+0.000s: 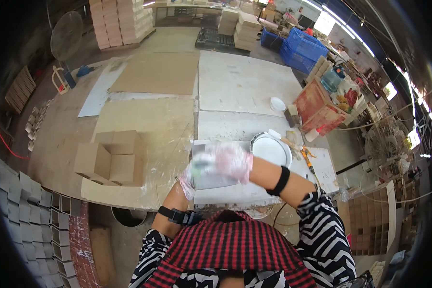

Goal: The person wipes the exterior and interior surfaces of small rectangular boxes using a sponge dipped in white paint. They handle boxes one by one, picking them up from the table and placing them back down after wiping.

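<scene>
Your right hand, in a thin crinkled plastic glove, is blurred over a flat grey rectangular sheet lying at the desk's near edge; whether its fingers are clenched you cannot tell. Your left hand touches the sheet's left edge, grip unclear. A round white-filled basin sits just beside it

Right hand was motion-blurred, its grip unreadable. Left hand lay partly hidden behind it. Grey sheet was largely covered; the object between the hands was indistinct.
</scene>
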Available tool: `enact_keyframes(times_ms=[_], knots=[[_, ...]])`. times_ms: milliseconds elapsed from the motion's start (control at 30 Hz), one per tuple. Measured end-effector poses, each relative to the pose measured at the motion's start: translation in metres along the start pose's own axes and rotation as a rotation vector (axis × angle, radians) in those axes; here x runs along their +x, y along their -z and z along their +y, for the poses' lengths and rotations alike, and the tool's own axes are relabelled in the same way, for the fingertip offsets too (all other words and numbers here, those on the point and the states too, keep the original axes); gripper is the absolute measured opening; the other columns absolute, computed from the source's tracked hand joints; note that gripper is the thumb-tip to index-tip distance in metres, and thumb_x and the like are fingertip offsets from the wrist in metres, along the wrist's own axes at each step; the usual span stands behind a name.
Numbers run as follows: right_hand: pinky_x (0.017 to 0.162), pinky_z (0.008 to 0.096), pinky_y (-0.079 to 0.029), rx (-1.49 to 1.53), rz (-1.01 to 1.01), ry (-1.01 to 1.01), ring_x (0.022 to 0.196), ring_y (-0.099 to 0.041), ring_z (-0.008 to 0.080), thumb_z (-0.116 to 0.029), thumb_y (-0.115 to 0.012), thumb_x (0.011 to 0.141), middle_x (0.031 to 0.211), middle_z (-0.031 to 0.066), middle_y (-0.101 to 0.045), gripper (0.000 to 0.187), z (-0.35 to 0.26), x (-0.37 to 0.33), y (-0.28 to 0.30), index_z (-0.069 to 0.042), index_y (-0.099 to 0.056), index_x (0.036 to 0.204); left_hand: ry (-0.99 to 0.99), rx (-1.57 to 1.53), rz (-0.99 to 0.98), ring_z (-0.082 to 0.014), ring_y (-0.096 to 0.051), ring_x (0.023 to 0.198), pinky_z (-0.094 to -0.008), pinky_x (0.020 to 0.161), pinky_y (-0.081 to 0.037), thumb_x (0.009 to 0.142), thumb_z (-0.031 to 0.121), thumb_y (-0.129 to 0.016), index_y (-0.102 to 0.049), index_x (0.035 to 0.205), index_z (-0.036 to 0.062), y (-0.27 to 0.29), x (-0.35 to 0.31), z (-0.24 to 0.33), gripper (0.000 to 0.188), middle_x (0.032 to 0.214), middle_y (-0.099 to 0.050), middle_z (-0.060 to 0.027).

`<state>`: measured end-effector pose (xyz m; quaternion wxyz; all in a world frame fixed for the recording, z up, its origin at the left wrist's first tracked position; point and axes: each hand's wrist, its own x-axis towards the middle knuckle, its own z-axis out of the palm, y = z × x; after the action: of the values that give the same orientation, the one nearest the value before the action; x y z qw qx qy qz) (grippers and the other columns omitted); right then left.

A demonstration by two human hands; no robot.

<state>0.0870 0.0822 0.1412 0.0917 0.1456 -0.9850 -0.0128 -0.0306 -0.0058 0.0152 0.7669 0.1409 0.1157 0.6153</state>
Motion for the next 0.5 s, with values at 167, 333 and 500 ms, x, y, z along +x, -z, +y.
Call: enact_keyframes(times_ms=[167,333,500], knots=[[0.079,0.0319,-0.050,-0.058,-0.045,-0.286,0.103,-0.052,0.0224,-0.021,-0.059,0.066,0.121,0.0020,-0.048,0.042,0.022,0.013,0.007,-0.024,-0.057,0.109,-0.061,-0.097,-0.076,-0.0226,-0.056,0.106,-0.0365,0.089,-0.047,0.095,0.029,-0.040,-0.046,0.124,0.0046,0.009,0.004,-0.007,0.039,0.119,-0.055,-0.0105],[0.078,0.0337,-0.050,0.058,-0.070,0.073,0.103,-0.052,0.0234,-0.024,-0.060,0.069,0.122,0.0026,-0.047,0.038,-0.019,0.009,-0.005,-0.025,-0.057,0.107,-0.042,-0.044,-0.104,-0.0230,-0.055,0.106,-0.0369,0.090,-0.047,0.095,0.029,-0.039,-0.046,0.125,0.0049,0.002,-0.006,0.011,0.039,0.119,-0.055,-0.0106],[0.078,0.0362,-0.050,-0.071,0.136,0.024,0.102,-0.052,0.0242,-0.027,-0.058,0.077,0.119,0.0037,-0.049,0.028,0.005,0.026,-0.025,-0.024,-0.058,0.105,0.003,-0.073,-0.075,-0.0234,-0.055,0.107,-0.0372,0.090,-0.047,0.095,0.029,-0.038,-0.045,0.125,0.0051,0.007,-0.011,-0.001,0.039,0.120,-0.054,-0.0106]])
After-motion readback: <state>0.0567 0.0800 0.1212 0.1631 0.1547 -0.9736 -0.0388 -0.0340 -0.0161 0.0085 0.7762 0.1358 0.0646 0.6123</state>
